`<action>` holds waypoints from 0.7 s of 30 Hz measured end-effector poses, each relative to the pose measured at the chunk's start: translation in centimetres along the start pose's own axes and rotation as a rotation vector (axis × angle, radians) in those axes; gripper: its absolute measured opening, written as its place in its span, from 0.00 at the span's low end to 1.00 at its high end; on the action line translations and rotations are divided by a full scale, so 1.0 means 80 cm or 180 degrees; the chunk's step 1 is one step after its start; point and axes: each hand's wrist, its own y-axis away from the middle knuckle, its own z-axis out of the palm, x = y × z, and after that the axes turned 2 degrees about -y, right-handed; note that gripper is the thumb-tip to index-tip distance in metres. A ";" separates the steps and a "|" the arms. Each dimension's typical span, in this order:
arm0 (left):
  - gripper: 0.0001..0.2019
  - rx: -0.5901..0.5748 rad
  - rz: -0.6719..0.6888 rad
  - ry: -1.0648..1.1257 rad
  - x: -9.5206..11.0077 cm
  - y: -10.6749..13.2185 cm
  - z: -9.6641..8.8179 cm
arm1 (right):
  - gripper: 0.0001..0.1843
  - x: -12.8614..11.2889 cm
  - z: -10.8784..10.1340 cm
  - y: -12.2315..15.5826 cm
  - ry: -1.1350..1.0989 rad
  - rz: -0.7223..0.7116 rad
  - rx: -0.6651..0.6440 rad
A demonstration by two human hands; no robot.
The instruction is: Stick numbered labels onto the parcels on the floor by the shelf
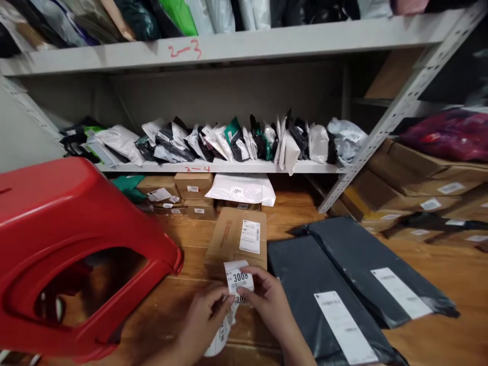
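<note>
Between my two hands is a strip of white printed labels (239, 279), the top one reading 3008. My right hand (267, 300) pinches the strip at its right side, thumb in front. From the left, my left hand (208, 315) grips the strip lower down with its fingers curled in. The rest of the strip hangs below and curls under my left hand. Just beyond my hands a cardboard box (229, 234) rests on the wooden floor, with a white shipping label (250, 236) on its top.
A red plastic stool (76, 203) stands at the left. Two dark plastic parcels (305, 284) with white labels lie at the right. Ahead, a metal shelf (244, 166) holds many bagged parcels, with boxes and a white parcel (244, 188) below it. More cardboard boxes (419, 188) are stacked at far right.
</note>
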 end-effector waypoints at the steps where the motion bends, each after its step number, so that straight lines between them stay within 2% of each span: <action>1: 0.14 -0.0053 -0.0027 0.0152 -0.006 0.004 0.006 | 0.19 0.005 -0.002 0.009 0.0112 -0.0083 0.0076; 5: 0.14 -0.0056 -0.0214 0.0628 -0.015 0.016 0.023 | 0.17 0.012 -0.006 0.048 0.0660 -0.0383 0.0304; 9: 0.16 -0.0048 -0.0420 0.0931 -0.023 0.016 0.031 | 0.15 0.023 -0.006 0.066 0.1125 -0.0633 0.0494; 12: 0.15 -0.0134 -0.0372 0.0903 -0.031 0.011 0.029 | 0.16 0.040 -0.002 0.068 0.1023 -0.0641 0.0599; 18: 0.13 0.0005 -0.0597 0.0888 -0.039 0.017 0.027 | 0.21 0.066 0.007 0.074 0.0693 -0.0267 0.0770; 21: 0.13 -0.0063 -0.0649 0.0819 -0.043 0.020 0.026 | 0.28 0.074 0.007 0.074 0.0421 -0.0132 0.0713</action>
